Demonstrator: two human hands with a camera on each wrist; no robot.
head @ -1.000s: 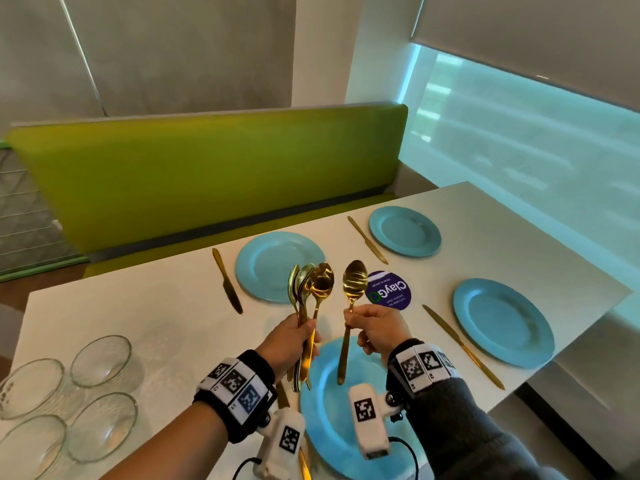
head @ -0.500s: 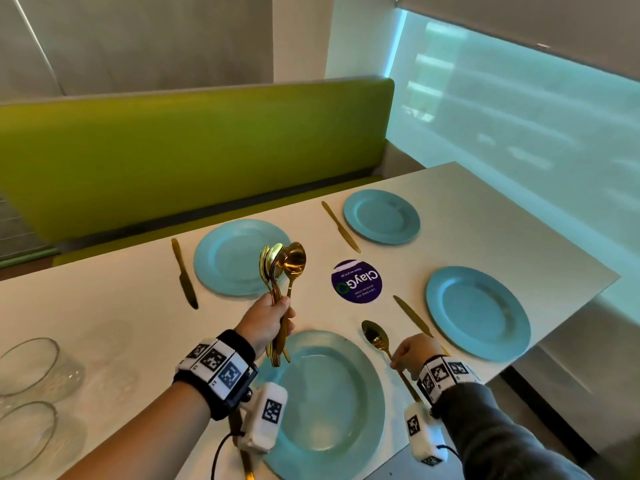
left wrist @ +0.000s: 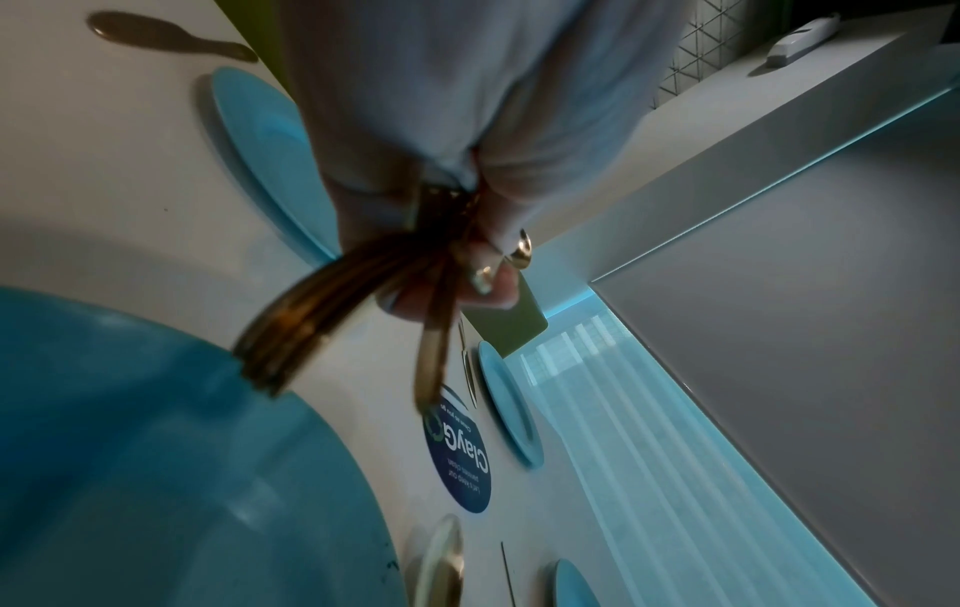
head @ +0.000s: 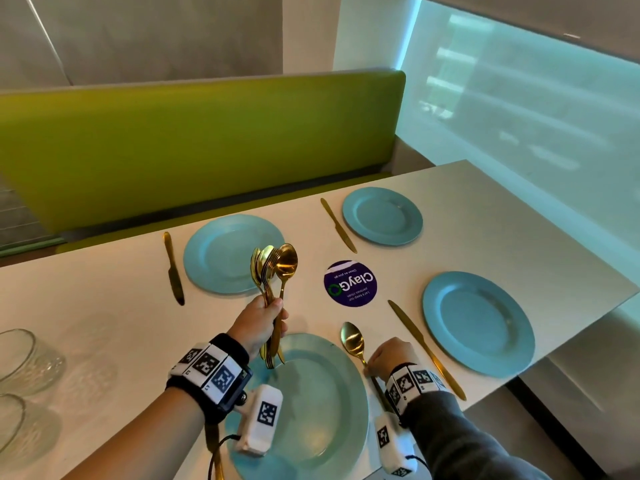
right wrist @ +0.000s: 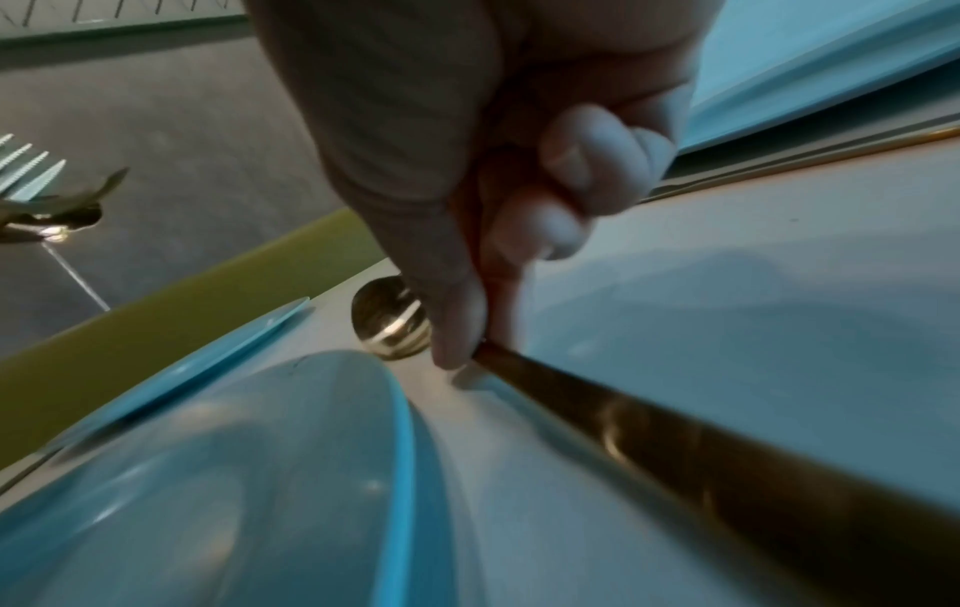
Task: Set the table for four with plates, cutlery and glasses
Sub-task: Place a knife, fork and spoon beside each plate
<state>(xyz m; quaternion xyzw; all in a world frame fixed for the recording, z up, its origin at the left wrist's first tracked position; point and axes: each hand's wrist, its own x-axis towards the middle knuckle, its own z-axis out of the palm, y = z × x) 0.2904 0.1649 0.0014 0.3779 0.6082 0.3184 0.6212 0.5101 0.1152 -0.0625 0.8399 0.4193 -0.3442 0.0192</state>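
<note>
My left hand grips a bundle of gold spoons and forks upright above the near blue plate; their handles show in the left wrist view. My right hand pinches the handle of a single gold spoon that lies on the white table just right of the near plate, bowl pointing away; the right wrist view shows its handle and bowl. Three more blue plates sit at far left, far right and right.
Gold knives lie beside the plates. A round purple sticker marks the table's middle. Clear glasses stand at the left edge. A green bench back runs behind the table, and the table edge drops off at right.
My right hand has lowered its spoon from mid-air beside the bundle down onto the table right of the near plate. The left hand still holds the bundle upright.
</note>
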